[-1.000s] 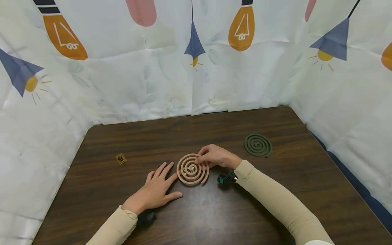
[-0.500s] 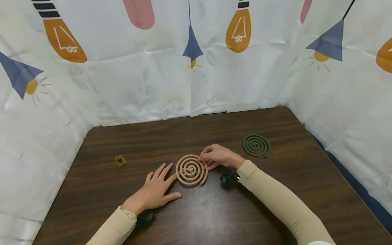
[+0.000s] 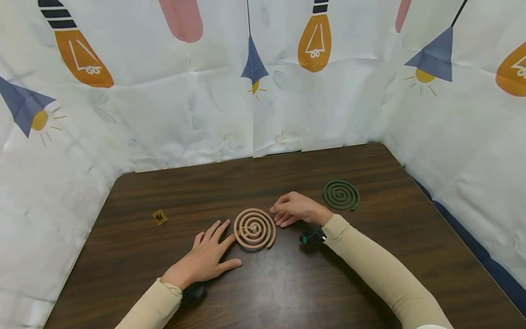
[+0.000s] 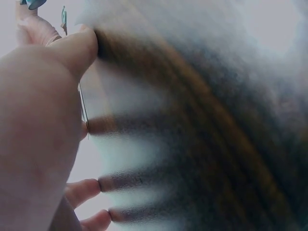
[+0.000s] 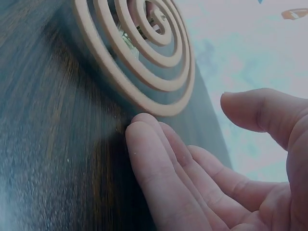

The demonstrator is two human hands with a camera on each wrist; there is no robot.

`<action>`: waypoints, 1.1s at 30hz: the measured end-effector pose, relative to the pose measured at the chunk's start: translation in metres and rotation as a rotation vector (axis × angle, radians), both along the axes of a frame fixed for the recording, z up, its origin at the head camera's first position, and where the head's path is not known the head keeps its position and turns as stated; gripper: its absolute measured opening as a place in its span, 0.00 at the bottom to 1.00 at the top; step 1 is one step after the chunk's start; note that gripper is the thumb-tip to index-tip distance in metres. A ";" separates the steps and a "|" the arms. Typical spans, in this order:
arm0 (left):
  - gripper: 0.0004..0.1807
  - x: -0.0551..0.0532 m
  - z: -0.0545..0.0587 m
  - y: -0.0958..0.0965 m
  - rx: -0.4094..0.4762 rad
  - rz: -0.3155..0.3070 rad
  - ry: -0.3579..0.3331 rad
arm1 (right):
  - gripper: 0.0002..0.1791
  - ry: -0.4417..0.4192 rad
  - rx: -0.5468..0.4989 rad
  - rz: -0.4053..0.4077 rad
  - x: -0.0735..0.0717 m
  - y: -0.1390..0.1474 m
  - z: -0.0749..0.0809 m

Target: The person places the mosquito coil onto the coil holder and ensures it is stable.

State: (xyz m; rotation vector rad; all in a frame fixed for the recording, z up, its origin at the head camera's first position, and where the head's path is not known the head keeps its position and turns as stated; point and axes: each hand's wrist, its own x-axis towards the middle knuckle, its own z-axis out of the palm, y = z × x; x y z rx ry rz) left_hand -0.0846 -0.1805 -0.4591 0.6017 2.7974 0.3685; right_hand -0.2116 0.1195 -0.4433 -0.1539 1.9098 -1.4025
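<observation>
A tan mosquito coil (image 3: pixel 252 226) lies level at the middle of the table, raised slightly off the wood. Through its gaps shows a small shiny metal stand (image 5: pixel 131 44) beneath. My left hand (image 3: pixel 203 259) rests on the table with fingers spread, its index finger reaching under the coil's left edge; whether that fingertip touches the stand is hidden. Beside the coil's right edge is my right hand (image 3: pixel 297 208), thumb apart from the fingers and nothing held. In the right wrist view its fingertips (image 5: pixel 144 137) are close below the coil's rim; contact cannot be told.
A green mosquito coil (image 3: pixel 341 195) lies flat on the table at the back right. Toward the left is a small gold metal piece (image 3: pixel 160 217). White printed curtains (image 3: pixel 222 114) close off the back and both sides of the brown table (image 3: pixel 205 187).
My right hand has let go of the tan coil and moved off its right edge, the thumb and fingers parting. The left hand has stayed in place; the head view has shifted slightly.
</observation>
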 end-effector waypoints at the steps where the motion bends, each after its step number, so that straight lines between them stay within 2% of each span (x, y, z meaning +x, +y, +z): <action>1: 0.44 0.000 0.000 0.000 0.001 0.000 0.000 | 0.19 -0.001 -0.001 0.000 0.000 0.001 0.000; 14: 0.44 0.000 0.000 -0.002 -0.001 -0.011 0.002 | 0.18 0.029 -0.026 -0.021 -0.001 0.021 0.002; 25: 0.44 0.000 0.001 -0.002 0.001 -0.011 -0.001 | 0.20 0.113 -0.057 0.008 0.001 0.041 0.008; 33: 0.44 0.001 0.003 -0.001 -0.005 -0.015 0.009 | 0.20 0.175 -0.063 -0.005 0.000 0.061 0.013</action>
